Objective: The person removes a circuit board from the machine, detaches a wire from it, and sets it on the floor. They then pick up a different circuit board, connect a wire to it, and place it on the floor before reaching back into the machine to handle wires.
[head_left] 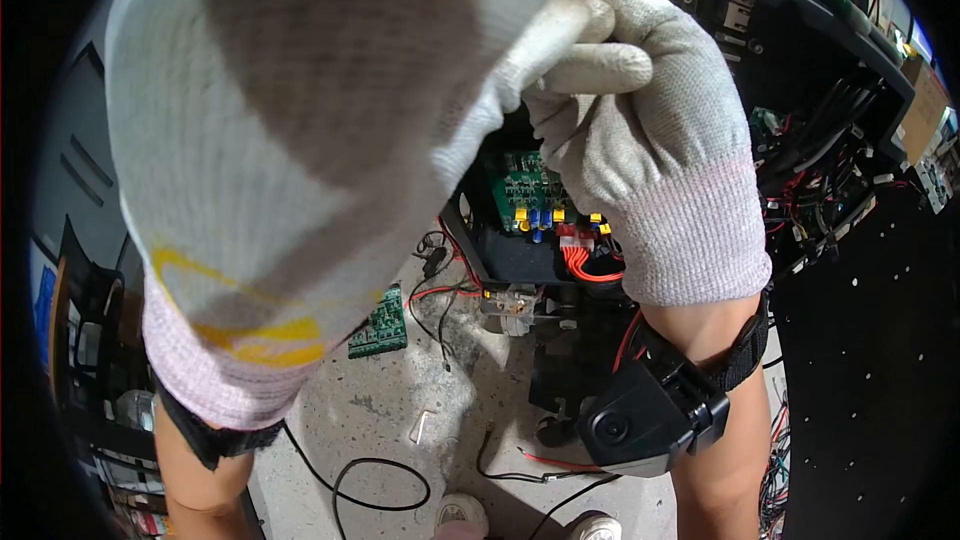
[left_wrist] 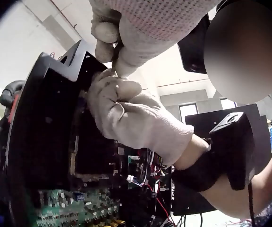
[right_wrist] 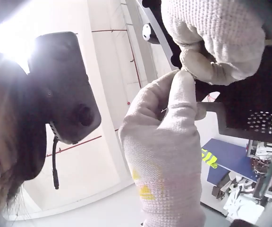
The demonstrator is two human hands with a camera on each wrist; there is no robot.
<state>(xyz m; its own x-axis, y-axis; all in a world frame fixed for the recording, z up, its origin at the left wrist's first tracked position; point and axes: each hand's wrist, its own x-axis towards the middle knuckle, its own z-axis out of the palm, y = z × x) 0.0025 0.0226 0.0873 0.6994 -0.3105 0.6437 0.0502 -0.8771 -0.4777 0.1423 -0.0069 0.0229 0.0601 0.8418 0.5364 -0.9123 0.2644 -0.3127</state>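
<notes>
Left hand [right_wrist: 169,127], gloved in whitish knit with yellow marks near the cuff, raised large in the head view, thumb and fingertips drawn narrow. Right hand [head_left: 670,110], similarly gloved, just beyond, fingers curled in — fingertips touching or nearly touching those of the left; cannot tell which. Cannot tell, either, whether pinching anything small at the meeting point. Strapped above the right cuff, a black camera unit [head_left: 650,415] with a round lens.

Behind and below both hands, an open black casing [left_wrist: 34,113], with a green circuit board [head_left: 520,180] inside, set with yellow and blue parts. Just below that board, orange-red wires [head_left: 577,260] bunched at a connector [head_left: 576,237]. Toward the right of the casing, a tangle of dark and coloured cables [head_left: 810,170].

Farther down, on the speckled grey floor [head_left: 400,400], a loose green board [head_left: 380,328] left of the casing, and a black cable [head_left: 428,490] looped nearer the person's shoes [head_left: 460,513]. At far right, a black panel [head_left: 870,360] dotted with small holes. Well apart, in the right wrist view, a blue tabletop [right_wrist: 233,153] with yellow-green cloth [right_wrist: 209,159] at the edge — and overhead, thin red pipes [right_wrist: 110,30] along a pale ceiling [right_wrist: 105,71].
</notes>
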